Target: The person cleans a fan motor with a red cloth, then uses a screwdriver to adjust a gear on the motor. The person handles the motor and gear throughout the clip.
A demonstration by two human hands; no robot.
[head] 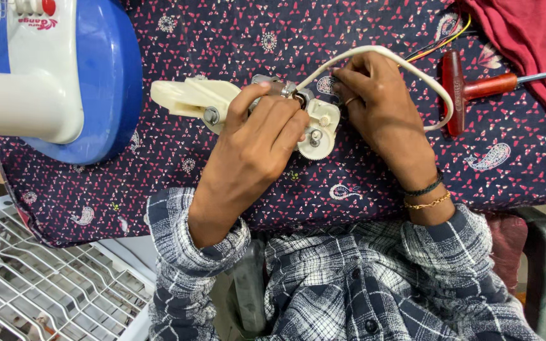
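A cream plastic fan gearbox assembly [192,98] with a toothed white gear [319,129] and metal screws lies on a dark patterned cloth [222,38]. My left hand [257,136] covers its middle and grips it, thumb up near the metal shaft. My right hand [374,104] pinches at the top of the assembly where a white cable [437,85] joins it. The cable loops away to the right and back toward my wrist.
A blue and white fan base [90,69] stands at the left. A red T-handle tool [466,88] lies at the right beside a red cloth [526,38]. Thin coloured wires [440,43] run at the top right. A white wire fan guard [39,278] sits at the lower left.
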